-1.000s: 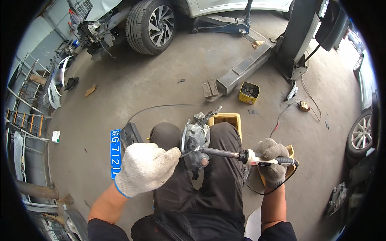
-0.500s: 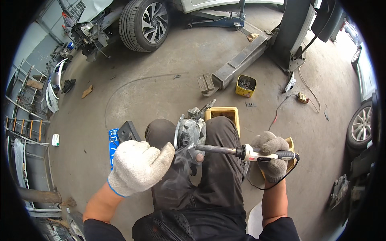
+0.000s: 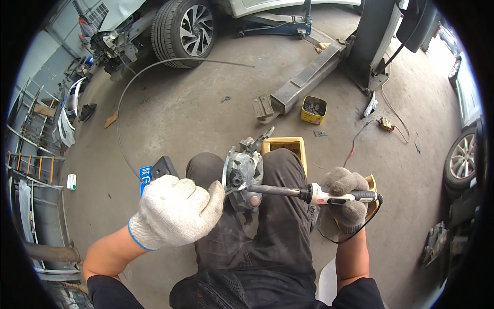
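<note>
Between my knees rests a grey, dusty car lamp housing (image 3: 244, 172) with a curved rim on its left. My right hand (image 3: 346, 197), in a grey-brown work glove, is wrapped round a soldering iron (image 3: 275, 190) with a white and black handle. The iron's metal tip meets the housing's near side. My left hand (image 3: 177, 212), in a white knitted glove, is closed on a long thin plastic welding rod (image 3: 119, 110). A short end of the rod shows past my thumb, at the iron's tip; the long end arcs away over the floor.
Beyond my knees are a yellow box (image 3: 284, 140) and a small yellow tub (image 3: 314, 110) of dark bits. A blue licence plate (image 3: 145, 175) lies left of my knee. Farther off stand a car wheel (image 3: 183, 32), a floor jack (image 3: 275, 26) and a lift arm (image 3: 309, 77).
The rod's long end has swung up and away, its arc now reaching the car wheel. My left forearm has shifted slightly outward. Smoke at the iron's tip has thinned. The iron stays in place.
</note>
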Available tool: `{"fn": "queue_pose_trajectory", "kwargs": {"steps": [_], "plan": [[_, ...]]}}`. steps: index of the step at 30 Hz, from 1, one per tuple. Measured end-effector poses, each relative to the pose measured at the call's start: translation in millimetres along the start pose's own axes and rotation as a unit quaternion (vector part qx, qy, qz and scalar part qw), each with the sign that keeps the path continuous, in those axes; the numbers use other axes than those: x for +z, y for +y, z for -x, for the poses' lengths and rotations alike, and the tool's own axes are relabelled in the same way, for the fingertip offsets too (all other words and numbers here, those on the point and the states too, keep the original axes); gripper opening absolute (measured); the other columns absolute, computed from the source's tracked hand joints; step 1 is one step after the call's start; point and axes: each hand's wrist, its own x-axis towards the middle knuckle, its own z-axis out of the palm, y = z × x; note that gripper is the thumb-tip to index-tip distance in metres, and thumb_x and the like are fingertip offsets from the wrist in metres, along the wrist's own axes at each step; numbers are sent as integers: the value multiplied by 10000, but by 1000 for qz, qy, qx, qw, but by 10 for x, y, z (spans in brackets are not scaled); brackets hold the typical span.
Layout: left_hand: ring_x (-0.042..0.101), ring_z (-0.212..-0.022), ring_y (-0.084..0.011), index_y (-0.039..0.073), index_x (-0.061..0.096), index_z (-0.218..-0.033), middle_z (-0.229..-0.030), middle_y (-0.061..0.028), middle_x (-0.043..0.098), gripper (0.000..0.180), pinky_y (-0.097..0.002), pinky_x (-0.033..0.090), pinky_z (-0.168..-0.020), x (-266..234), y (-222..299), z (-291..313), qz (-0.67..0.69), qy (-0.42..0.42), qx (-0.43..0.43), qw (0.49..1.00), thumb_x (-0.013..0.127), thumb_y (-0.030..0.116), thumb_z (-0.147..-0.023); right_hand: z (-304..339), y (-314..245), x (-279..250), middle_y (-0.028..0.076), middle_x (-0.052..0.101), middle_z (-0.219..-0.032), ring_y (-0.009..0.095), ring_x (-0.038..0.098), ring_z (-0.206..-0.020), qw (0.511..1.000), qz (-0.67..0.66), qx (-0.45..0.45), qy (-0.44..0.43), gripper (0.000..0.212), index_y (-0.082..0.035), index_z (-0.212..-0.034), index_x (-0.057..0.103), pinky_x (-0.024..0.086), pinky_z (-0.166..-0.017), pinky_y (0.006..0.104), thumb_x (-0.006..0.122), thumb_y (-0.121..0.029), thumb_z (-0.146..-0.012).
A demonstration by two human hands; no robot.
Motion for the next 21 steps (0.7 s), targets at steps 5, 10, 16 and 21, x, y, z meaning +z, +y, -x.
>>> {"fn": "queue_pose_trajectory", "kwargs": {"steps": [5, 10, 16, 21], "plan": [[480, -502, -142, 17, 719, -887, -585, 14, 432, 313, -308, 356, -440, -11, 3, -19, -13, 0, 14, 1000, 695, 76, -581, 1, -8, 37, 150, 671, -871, 257, 635, -795, 1000, -13, 10, 18, 416, 13, -912, 705, 520, -700, 357, 871, -329, -741], [486, -502, -141, 18, 720, -888, -586, 15, 441, 305, -309, 367, -444, -32, 14, -44, -25, -7, 22, 999, 700, 81, -591, 29, 14, 39, 139, 676, -878, 256, 637, -806, 999, -32, 6, 34, 397, 13, -924, 701, 523, -709, 361, 870, -298, -745], [501, -510, -141, 17, 720, -885, -594, 14, 458, 296, -308, 381, -449, -59, 20, -53, -30, -15, 25, 999, 703, 80, -597, 34, -13, 67, 138, 679, -883, 245, 637, -799, 999, 5, -7, 38, 396, 6, -923, 707, 518, -705, 352, 865, -313, -752], [529, -531, -137, -16, 710, -888, -621, -8, 525, 211, -278, 373, -448, -92, 4, -78, -29, -29, 40, 998, 704, 88, -705, 21, -44, 45, 138, 676, -873, 243, 637, -791, 999, 23, 4, 25, 404, 11, -924, 711, 513, -698, 350, 860, -323, -751]]}}
